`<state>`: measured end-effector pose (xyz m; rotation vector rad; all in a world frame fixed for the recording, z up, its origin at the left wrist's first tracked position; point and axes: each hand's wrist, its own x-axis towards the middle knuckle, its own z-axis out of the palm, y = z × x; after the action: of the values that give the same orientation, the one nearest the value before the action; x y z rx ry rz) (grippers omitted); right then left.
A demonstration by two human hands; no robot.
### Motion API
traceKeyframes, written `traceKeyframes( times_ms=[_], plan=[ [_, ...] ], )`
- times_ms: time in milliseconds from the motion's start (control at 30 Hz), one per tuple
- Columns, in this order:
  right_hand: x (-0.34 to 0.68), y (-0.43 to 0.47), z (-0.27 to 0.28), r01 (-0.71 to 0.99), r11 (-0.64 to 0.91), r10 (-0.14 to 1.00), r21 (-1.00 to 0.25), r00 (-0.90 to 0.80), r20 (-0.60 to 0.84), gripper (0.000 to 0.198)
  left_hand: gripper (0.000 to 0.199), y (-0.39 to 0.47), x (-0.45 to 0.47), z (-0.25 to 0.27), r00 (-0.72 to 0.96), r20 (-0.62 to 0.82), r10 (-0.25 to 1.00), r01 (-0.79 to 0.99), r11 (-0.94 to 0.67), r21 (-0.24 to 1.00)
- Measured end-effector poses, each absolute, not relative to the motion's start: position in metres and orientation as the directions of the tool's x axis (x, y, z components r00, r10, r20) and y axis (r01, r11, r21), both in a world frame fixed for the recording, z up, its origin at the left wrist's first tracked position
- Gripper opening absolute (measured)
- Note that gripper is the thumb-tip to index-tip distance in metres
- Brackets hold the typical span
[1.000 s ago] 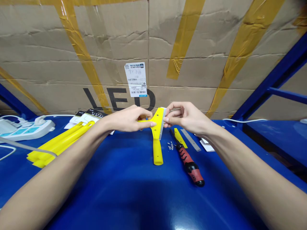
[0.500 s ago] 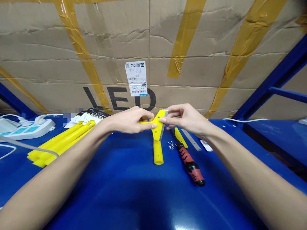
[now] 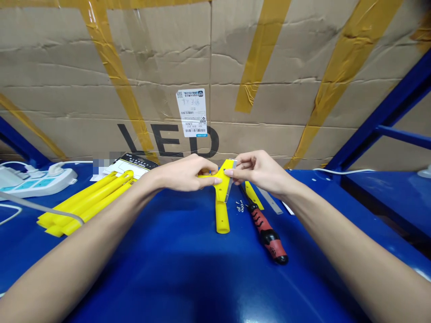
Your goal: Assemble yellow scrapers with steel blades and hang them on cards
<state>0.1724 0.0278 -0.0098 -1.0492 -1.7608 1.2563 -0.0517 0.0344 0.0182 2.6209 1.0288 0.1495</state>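
Observation:
My left hand is closed on the narrow yellow stem of a scraper head, thumb lying along its face. A metal blade runs down the head's right edge. On that side my right hand pinches the head and blade between thumb and fingers; its fingertips are partly hidden behind. Just below the head is a yellow tube, its upper end covered by it. To the right lies a red and black screwdriver, beside several small screws and nuts.
Near the screwdriver lie a yellow plate and a loose metal blade. Yellow handles and packaging cards lie at left, by a white power strip. A large cardboard box stands behind the blue table.
Both hands and the scraper head sit slightly lower in view, with the head turned a little more edge-on. The grip of each hand stays the same.

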Motion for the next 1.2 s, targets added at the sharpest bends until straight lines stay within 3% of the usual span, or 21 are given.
traceKeyframes(
  times_ms=[267, 467, 600, 733, 800, 1200],
  plan=[
    [0.17, 0.029, -0.012, 0.2, 0.18, 0.909, -0.963, -0.408, 0.085, 0.028, 0.031, 0.034, -0.051, 0.016, 0.741, -0.017, 0.671, 0.629, -0.686, 0.365],
    [0.195, 0.027, 0.004, 0.34, 0.118, 0.816, -0.933, -0.568, -0.104, 0.04, 0.032, 0.035, -0.055, 0.018, 0.72, -0.055, 0.692, 0.658, -0.654, 0.374],
    [0.2, 0.024, 0.007, 0.6, 0.258, 0.781, -0.757, -0.591, -0.203, 0.023, 0.036, 0.037, -0.058, 0.02, 0.667, -0.163, 0.727, 0.719, -0.571, 0.396],
    [0.185, 0.019, 0.0, 0.795, 0.489, 0.821, -0.359, -0.559, -0.12, 0.017, 0.036, 0.034, -0.057, 0.021, 0.676, -0.235, 0.698, 0.719, -0.555, 0.418],
    [0.179, 0.018, -0.004, 0.818, 0.519, 0.823, -0.247, -0.557, -0.115, 0.018, 0.035, 0.033, -0.055, 0.02, 0.683, -0.252, 0.686, 0.714, -0.556, 0.425],
    [0.175, 0.023, -0.017, 0.832, 0.531, 0.817, -0.161, -0.553, -0.163, 0.016, 0.036, 0.036, -0.057, 0.018, 0.674, -0.267, 0.689, 0.725, -0.549, 0.415]
  ],
)
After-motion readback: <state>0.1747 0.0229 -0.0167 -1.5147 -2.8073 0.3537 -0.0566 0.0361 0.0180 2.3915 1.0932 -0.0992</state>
